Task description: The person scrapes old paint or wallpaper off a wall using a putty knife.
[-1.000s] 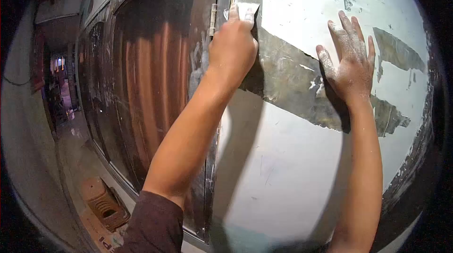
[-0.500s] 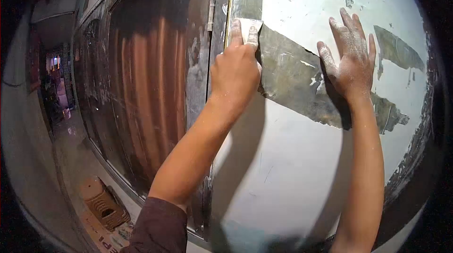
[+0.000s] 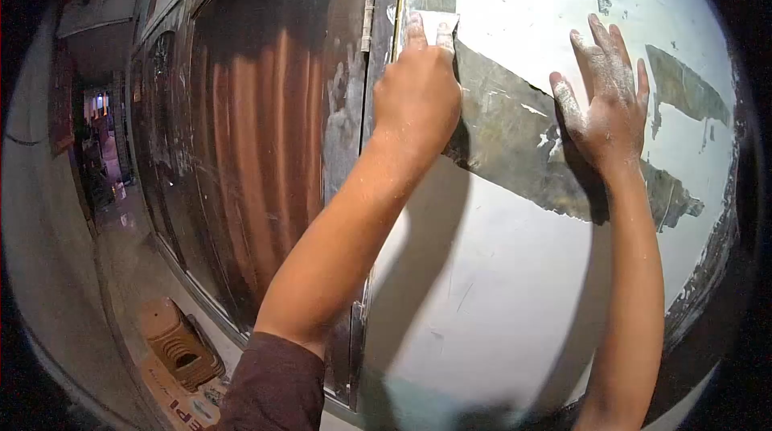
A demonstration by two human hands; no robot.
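Observation:
My left hand (image 3: 418,93) grips a flat, pale scraper (image 3: 437,22) and presses it on the wall (image 3: 490,270) beside the door frame, with two fingers stretched along the blade. White wall coating surrounds rough grey-brown bare patches (image 3: 507,129). Higher up and to the right, my right hand (image 3: 609,101) lies against the wall with its fingers spread, dusted with white powder. It holds nothing. The scraper's handle is hidden in my left hand.
A dark wooden door (image 3: 265,133) with a reddish-brown curtain behind glass stands at the left, with a metal hinge (image 3: 367,23) on its frame. Brown stacked objects (image 3: 183,346) and a printed carton (image 3: 173,399) lie on the floor, lower left.
My left hand has pushed the scraper a little upward along the wall. My right hand stays spread on the wall. The whole view has shifted slightly.

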